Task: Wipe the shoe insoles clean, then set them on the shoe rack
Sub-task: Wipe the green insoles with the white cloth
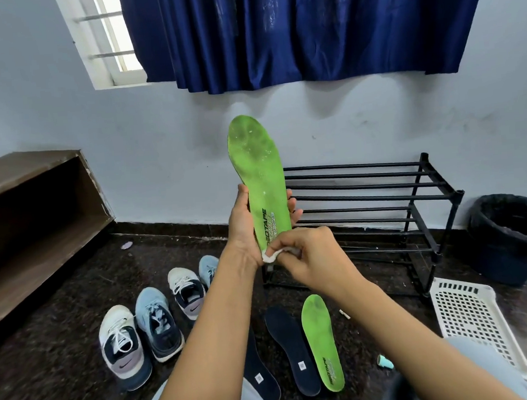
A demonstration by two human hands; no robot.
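Observation:
My left hand [242, 223] grips a green insole [258, 165] upright by its lower half, toe end up, in front of the wall. My right hand [310, 256] pinches a small white wipe [271, 255] against the heel end of that insole. On the floor below lie a second green insole [322, 340] and two dark insoles [291, 349], [260, 370], the left one partly hidden by my left forearm. The black shoe rack [382, 209] stands against the wall behind my hands, with bare bars.
Two pairs of sneakers [149, 328] sit on the dark floor at the left. A white perforated basket [476, 322] and a dark bin [517, 236] are at the right. A wooden shelf unit [31, 224] stands at the left wall. A small teal cap [385, 362] lies near the insoles.

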